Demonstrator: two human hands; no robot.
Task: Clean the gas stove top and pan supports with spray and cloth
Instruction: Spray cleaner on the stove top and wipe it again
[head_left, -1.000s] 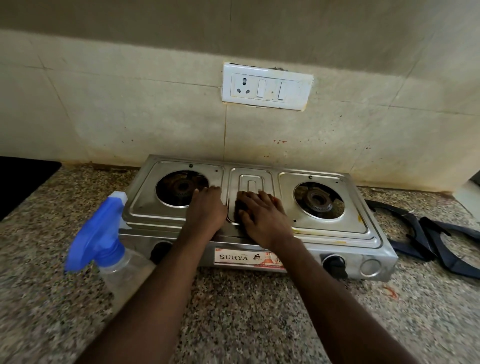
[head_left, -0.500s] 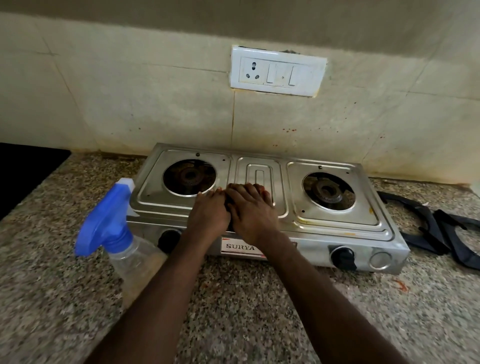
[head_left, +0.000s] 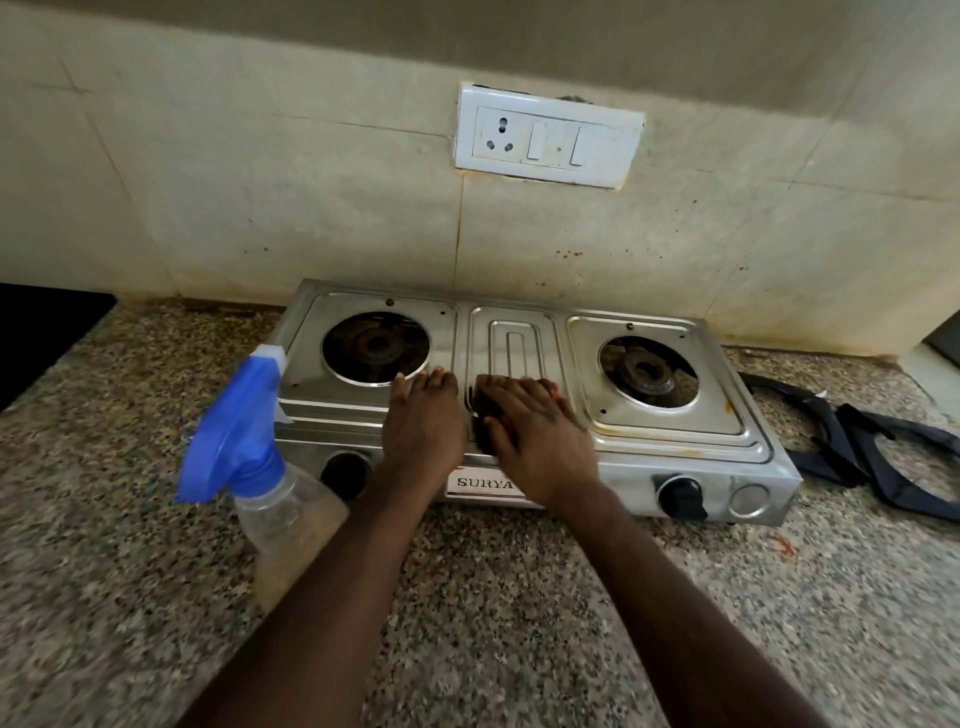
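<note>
A steel two-burner gas stove (head_left: 675, 421) stands on the granite counter against the wall, both burners bare. My left hand (head_left: 423, 421) lies flat on the stove top just right of the left burner (head_left: 376, 348), fingers straight. My right hand (head_left: 535, 431) presses a dark cloth (head_left: 480, 410) onto the front of the ribbed centre panel; most of the cloth is hidden under the palm. A clear spray bottle with a blue trigger head (head_left: 244, 441) stands at the stove's front left corner. Two black pan supports (head_left: 831, 431) lie on the counter right of the stove.
A white socket and switch plate (head_left: 548, 137) is on the stained tile wall above the stove. Black control knobs (head_left: 680, 496) sit on the stove's front face. A dark surface (head_left: 41, 332) borders the counter at far left. Speckled granite counter (head_left: 493, 597) stretches in front.
My right hand slid with the cloth from the stove's front edge back and slightly right over the centre panel. My left hand stays beside the left burner. The view shifted a little.
</note>
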